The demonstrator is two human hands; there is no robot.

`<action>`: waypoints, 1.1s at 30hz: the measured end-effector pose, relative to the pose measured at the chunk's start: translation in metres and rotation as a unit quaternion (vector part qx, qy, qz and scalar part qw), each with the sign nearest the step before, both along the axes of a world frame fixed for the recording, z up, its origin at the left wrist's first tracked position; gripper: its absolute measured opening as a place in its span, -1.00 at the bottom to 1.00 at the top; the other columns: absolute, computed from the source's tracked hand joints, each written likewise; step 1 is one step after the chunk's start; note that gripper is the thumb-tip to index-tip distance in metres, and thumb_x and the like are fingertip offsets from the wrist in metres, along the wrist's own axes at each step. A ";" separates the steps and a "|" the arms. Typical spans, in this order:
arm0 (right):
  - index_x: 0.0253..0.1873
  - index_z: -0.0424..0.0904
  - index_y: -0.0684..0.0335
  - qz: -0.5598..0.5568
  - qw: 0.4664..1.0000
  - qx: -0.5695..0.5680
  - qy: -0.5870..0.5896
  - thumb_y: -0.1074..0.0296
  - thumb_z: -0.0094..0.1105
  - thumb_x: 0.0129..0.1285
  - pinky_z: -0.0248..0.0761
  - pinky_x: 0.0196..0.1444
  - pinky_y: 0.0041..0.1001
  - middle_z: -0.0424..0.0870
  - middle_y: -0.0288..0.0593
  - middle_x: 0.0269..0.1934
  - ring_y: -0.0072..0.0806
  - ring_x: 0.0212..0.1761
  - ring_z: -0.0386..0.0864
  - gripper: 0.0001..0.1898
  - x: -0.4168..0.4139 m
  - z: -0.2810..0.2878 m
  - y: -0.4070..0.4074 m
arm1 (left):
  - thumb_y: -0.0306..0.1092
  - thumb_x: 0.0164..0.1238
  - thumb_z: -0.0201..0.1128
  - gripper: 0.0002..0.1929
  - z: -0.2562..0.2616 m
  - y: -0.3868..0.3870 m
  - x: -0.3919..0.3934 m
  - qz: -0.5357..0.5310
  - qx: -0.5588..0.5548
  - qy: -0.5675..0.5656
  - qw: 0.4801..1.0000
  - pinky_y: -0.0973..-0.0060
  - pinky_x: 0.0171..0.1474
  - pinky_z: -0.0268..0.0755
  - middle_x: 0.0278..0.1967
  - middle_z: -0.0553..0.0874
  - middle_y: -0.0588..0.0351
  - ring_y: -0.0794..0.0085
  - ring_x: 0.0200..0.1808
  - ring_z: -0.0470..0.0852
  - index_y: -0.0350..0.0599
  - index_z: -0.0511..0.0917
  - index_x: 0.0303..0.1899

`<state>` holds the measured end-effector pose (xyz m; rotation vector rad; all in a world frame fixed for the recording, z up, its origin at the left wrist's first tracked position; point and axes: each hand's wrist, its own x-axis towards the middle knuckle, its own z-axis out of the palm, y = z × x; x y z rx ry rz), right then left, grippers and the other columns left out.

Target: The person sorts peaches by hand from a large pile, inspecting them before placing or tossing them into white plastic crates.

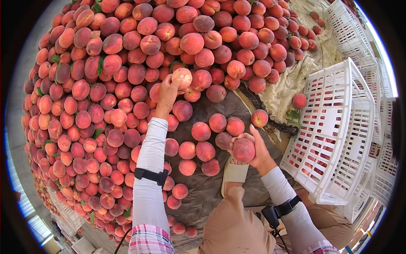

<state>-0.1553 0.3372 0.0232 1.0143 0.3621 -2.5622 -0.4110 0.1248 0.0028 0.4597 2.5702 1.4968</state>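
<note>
My left hand (171,90) reaches to the lower edge of a large heap of peaches (114,76), its thumb and fingers around a pale pink-and-yellow peach (184,78). Nearer to me on the right, my right hand (253,147) holds a darker red peach (244,150), fingers curled behind it and thumb up. Beside that hand lie a dark peach (223,141) and several red ones on a brown sheet (209,109). A single red-and-yellow peach (259,118) sits just beyond my right thumb.
White slatted plastic crates (330,127) stand at my right, with peaches visible through the slats. A cream cloth (282,90) lies between heap and crates, with a lone peach (299,100) against the nearest crate. My sandalled foot (235,173) rests on the sheet below my right hand.
</note>
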 end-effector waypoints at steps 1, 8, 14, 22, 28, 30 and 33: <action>-0.27 0.55 0.27 0.000 1.000 0.001 -0.001 -0.19 -0.05 0.32 0.57 -0.13 -0.12 0.65 0.00 -0.27 -0.19 -0.22 0.64 -0.47 0.000 0.000 0.002 | -0.05 0.26 0.13 -0.54 0.007 0.000 0.011 -0.019 0.207 -0.225 0.952 0.40 -0.10 0.56 -0.12 0.67 -0.11 0.24 -0.13 0.68 -0.26 0.46 0.02; 0.14 0.35 0.29 0.064 0.996 -0.001 0.067 -0.07 -0.09 0.38 0.57 -0.12 -0.21 0.62 0.01 -0.15 -0.24 -0.16 0.62 -0.50 -0.015 0.022 -0.008 | 0.10 0.46 -0.17 -0.41 0.026 0.009 0.066 -0.067 0.494 -0.477 0.724 0.32 -0.09 0.58 0.07 0.54 -0.26 0.19 -0.14 0.67 -0.29 0.32 0.19; 0.23 0.31 0.29 0.077 0.990 -0.015 0.115 -0.14 -0.16 0.38 0.58 -0.16 -0.25 0.60 0.04 -0.10 -0.22 -0.15 0.61 -0.41 -0.015 0.036 -0.012 | -0.04 0.42 0.06 -0.41 0.069 0.032 0.121 -0.218 0.257 -0.301 0.892 0.41 0.31 0.22 0.19 0.44 0.05 0.40 0.25 0.40 -0.22 0.21 0.32; 0.33 0.19 0.26 -0.153 0.961 -0.010 0.232 -0.32 -0.23 0.32 0.43 -0.35 -0.27 0.44 0.01 0.16 -0.39 -0.33 0.43 -0.25 0.040 0.123 0.025 | -0.35 0.26 0.22 -0.60 0.043 -0.015 0.132 -0.038 0.003 -0.071 0.997 0.40 0.14 0.40 0.10 0.49 0.03 0.32 0.13 0.50 -0.23 0.46 0.12; 0.41 0.06 0.25 -0.222 0.892 0.255 0.299 0.05 -0.06 0.40 0.43 0.03 -0.27 0.28 -0.03 0.32 -0.37 -0.07 0.45 -0.39 0.121 0.191 0.188 | -0.31 0.12 0.31 -0.51 0.008 -0.123 0.063 0.159 -0.280 0.146 0.935 0.22 0.19 0.32 0.06 0.50 -0.12 0.04 0.14 0.45 -0.22 0.41 0.10; 0.40 0.09 0.26 -0.293 0.892 0.270 0.215 0.08 -0.04 0.40 0.41 0.10 -0.26 0.29 -0.03 0.31 -0.33 0.00 0.45 -0.41 0.150 0.186 0.221 | -0.30 0.06 0.36 -0.48 0.021 -0.125 0.049 0.103 -0.427 0.109 0.892 0.17 0.04 0.44 0.04 0.51 -0.16 0.01 0.08 0.51 -0.24 0.40 0.08; 0.38 0.14 0.27 -0.347 0.879 0.327 0.017 0.13 -0.02 0.40 0.38 0.20 -0.27 0.29 -0.01 0.31 -0.27 0.14 0.43 -0.44 0.178 0.166 0.241 | -0.27 0.00 0.40 -0.47 0.015 -0.125 0.035 0.094 -0.463 0.026 0.881 0.14 -0.04 0.48 0.02 0.51 -0.15 -0.04 0.00 0.56 -0.23 0.41 0.01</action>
